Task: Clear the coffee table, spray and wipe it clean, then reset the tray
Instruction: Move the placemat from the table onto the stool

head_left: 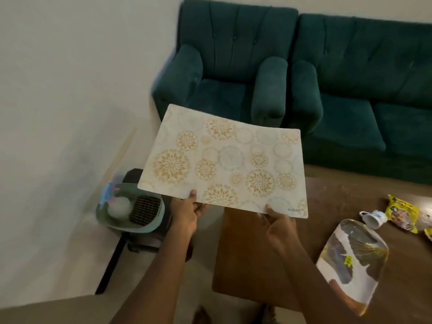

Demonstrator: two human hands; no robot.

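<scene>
one placemat [222, 160] is being held flat in the air by its near long edge, over the left end of the coffee table [257, 253] and the strip of pale floor [201, 284] beside it. its long axis is running left to right, the left end sitting a little nearer than the right, with the patterned face turned up and the printed corner at near right. the left hand [187, 211] is pinching the near edge toward the left, thumb on top and fingers curled beneath; the right hand [278, 225] is pinching the same edge near the right corner in the same way. the table's left edge is being partly hidden under the mat. left of the floor strip, one green basket [140, 228] is being carried on a dark stool [133, 175] close to the wall. on the table to the right, one tray [350, 272] is lying at the near edge, one cup [372, 218] is lying on its side, and two snack packets are being seen, one [402, 212] beside the cup and one [429, 233] cut by the right border. on the far side, the table is being bounded by one armchair [224, 66] and one sofa [374, 78].
</scene>
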